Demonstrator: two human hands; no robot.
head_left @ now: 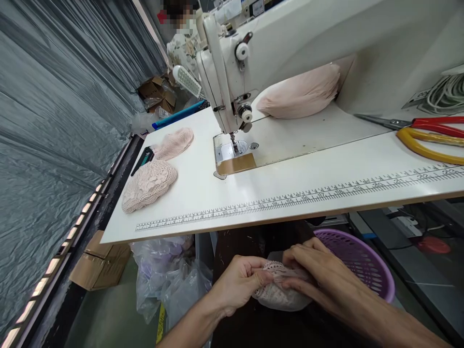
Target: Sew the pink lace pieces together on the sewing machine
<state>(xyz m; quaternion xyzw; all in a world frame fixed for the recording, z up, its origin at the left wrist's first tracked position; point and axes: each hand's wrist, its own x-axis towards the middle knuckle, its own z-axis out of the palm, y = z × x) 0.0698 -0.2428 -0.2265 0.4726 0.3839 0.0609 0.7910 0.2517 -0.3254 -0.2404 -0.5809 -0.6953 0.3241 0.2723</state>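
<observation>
Over my lap, below the table edge, both hands grip a pale pink lace fabric piece (286,297). My left hand (241,280) pinches its lacy left edge between thumb and fingers. On the other side my right hand (308,268) is closed on the sheer cloth, its thumb pressed near the middle. The fingers cover part of the piece. A stack of crocheted lace pieces (150,186) lies at the table's left end, with sheer pink pieces (176,143) behind it. More folded pink fabric (300,94) rests under the arm of the sewing machine (226,77).
Red- and yellow-handled scissors (409,123) lie at the table's right. A printed ruler (290,200) runs along the front of the white table (195,193). Below are a purple basket (362,256), plastic bags (163,261) and a cardboard box (101,266). Another person (183,48) is behind the machine.
</observation>
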